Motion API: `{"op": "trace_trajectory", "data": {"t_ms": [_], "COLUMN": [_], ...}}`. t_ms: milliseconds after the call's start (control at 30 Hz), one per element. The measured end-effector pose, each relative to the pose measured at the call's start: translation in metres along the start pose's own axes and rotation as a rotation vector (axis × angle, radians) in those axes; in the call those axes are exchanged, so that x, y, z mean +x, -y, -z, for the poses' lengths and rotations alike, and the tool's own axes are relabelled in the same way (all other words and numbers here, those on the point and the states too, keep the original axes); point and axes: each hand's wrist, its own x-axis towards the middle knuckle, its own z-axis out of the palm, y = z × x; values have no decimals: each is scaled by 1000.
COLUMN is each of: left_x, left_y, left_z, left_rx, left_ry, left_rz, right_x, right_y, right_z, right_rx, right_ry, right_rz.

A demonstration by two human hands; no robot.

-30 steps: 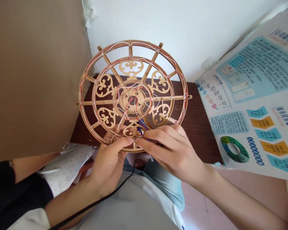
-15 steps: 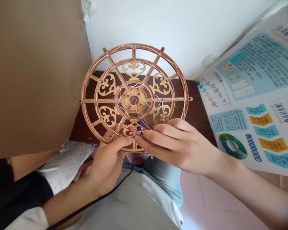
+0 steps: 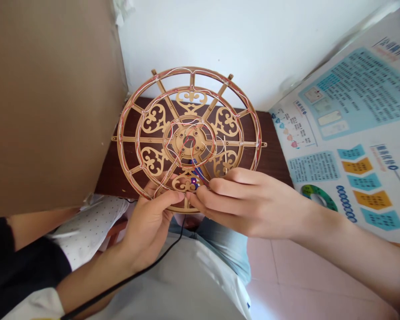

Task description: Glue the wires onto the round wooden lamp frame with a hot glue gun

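A round gold openwork frame (image 3: 231, 143), like a wheel with spokes and scrollwork, is tilted up over the table. Thin red and white wires (image 3: 216, 129) run along its rings and across the hub. My left hand (image 3: 153, 218) grips the lower left rim, thumb on the near side and fingers behind. At the lower rim, my right hand (image 3: 243, 200) has its fingers pinched together close to the left thumb; what lies between the fingertips is hidden. Just beside them, behind the scrollwork, a small blue piece (image 3: 194, 182) shows a bright reddish spot.
A dark brown table (image 3: 111, 182) lies under the frame, against a white wall (image 3: 203, 35). Brown board (image 3: 53, 102) stands close on the left, a printed poster (image 3: 353, 133) on the right. A black cable (image 3: 126, 280) crosses my lap. Another person's arm (image 3: 43, 226) is at lower left.
The frame appears slightly lower and further right, its top tilted a little more away. Both hands keep nearly the same place at the lower rim; the right fingers have shifted slightly.
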Motion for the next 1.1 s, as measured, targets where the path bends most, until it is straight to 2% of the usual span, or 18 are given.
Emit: {"op": "trace_trajectory", "data": {"t_ms": [267, 533, 1100], "left_x": [-2, -2, -1], "left_y": [0, 0, 1], "left_z": [-1, -1, 2], "left_rx": [14, 3, 18], "left_ry": [-3, 8, -7], "left_rz": [-4, -37, 12], "right_x": [7, 3, 0], "right_y": [2, 2, 1], "right_z": [5, 3, 6], "right_rx": [-24, -21, -12], "right_ry": [-1, -18, -22], "right_rz": [51, 31, 58]}}
